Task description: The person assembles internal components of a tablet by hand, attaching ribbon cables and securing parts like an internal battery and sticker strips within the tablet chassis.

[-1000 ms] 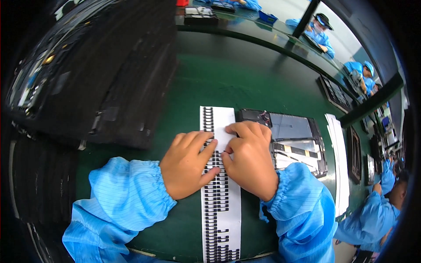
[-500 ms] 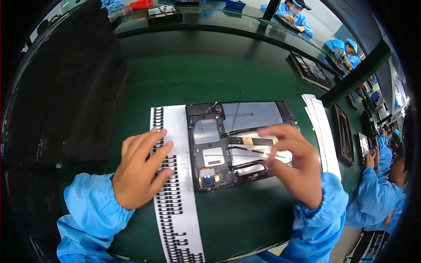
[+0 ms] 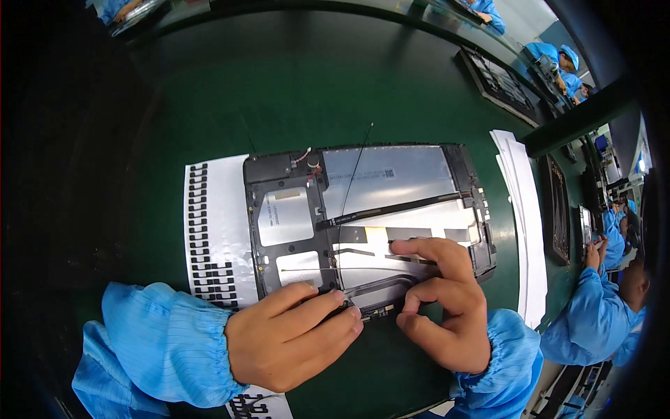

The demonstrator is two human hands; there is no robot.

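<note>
An opened tablet (image 3: 387,167) lies on the table, its inside facing up. A silver battery, metal plates, dark flat cables and thin wires show in it. At its near-left edge, my left hand (image 3: 293,335) has thumb and index fingertips pinched together over a small dark part that I cannot make out. Over the near-right part reaches my right hand (image 3: 450,300), index finger stretched onto the cables and thumb bent apart from it beside the near edge. Partly under the tablet, a white sheet (image 3: 227,188) carries rows of small black adhesive pieces.
White paper sheets (image 3: 520,223) lie right of the tablet. Beyond them are a black frame (image 3: 556,209) and another dark opened device (image 3: 499,84). A dark green post (image 3: 579,119) rises at the right. A dark stack (image 3: 63,174) stands left. Co-workers in blue sit around.
My left hand has left the white sheet and come right to the tablet's near-left edge. My right hand has lowered towards the near edge. The view has shifted, making the tablet appear larger.
</note>
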